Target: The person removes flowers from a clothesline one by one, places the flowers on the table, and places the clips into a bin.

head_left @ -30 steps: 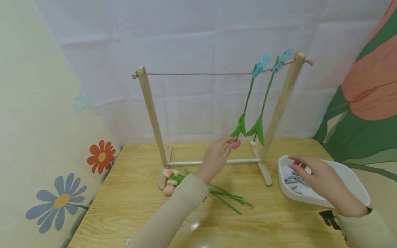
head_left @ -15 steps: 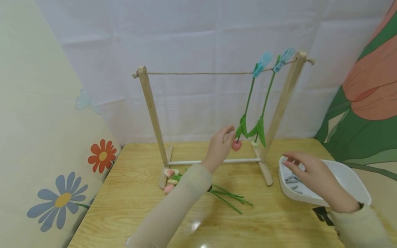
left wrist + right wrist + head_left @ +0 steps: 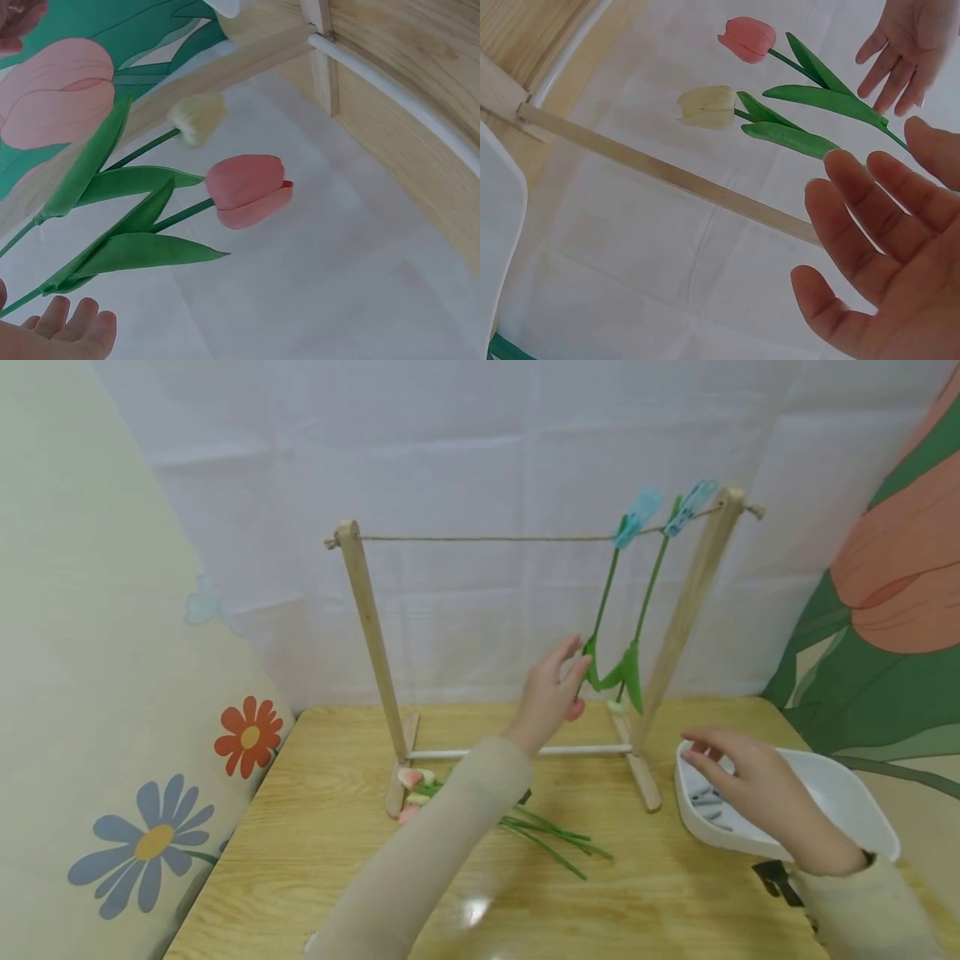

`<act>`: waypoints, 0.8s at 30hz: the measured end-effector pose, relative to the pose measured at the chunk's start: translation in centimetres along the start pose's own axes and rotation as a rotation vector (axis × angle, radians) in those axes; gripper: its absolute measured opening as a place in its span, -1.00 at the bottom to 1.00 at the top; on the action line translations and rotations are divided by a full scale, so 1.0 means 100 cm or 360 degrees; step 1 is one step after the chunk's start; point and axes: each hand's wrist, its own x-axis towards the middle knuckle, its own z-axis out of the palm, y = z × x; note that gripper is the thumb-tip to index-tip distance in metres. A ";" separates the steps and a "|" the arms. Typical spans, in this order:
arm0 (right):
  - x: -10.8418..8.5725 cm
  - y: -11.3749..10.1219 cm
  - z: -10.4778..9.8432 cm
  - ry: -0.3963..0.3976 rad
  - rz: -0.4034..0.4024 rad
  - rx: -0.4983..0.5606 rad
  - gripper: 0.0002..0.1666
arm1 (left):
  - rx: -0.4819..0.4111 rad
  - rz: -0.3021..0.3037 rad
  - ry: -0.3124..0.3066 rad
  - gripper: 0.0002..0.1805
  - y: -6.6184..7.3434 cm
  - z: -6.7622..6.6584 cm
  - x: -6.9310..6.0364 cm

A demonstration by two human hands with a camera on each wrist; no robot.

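A pink tulip (image 3: 247, 191) and a cream tulip (image 3: 197, 118) hang head down from a rope, each stem clipped by a blue clothespin (image 3: 639, 517). My left hand (image 3: 550, 697) is beside the pink tulip's leaves, its fingers loosely extended. In the left wrist view its fingers (image 3: 82, 326) lie close to the stem; contact is unclear. My right hand (image 3: 768, 793) hovers above a white tray (image 3: 855, 793) with nothing in it, fingers slightly bent. Several grey-blue clothespins (image 3: 708, 806) lie in that tray, partly hidden by the hand.
A wooden frame with a left post (image 3: 371, 635) and a right post (image 3: 686, 627) holds the rope (image 3: 480, 537). A white bar (image 3: 592, 749) joins the posts low down. Several tulips (image 3: 555, 839) lie on the wooden table (image 3: 262, 868), partly under my left forearm.
My left hand has left the pink flower head and risen to the right, beside the leaves. The pink tulip has swung slightly right. My right hand has shifted slightly left over the tray.
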 end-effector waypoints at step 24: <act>0.010 -0.011 -0.002 -0.0013 -0.0089 -0.0038 -0.71 | -0.0010 0.0132 0.0144 -0.55 0.032 0.013 0.029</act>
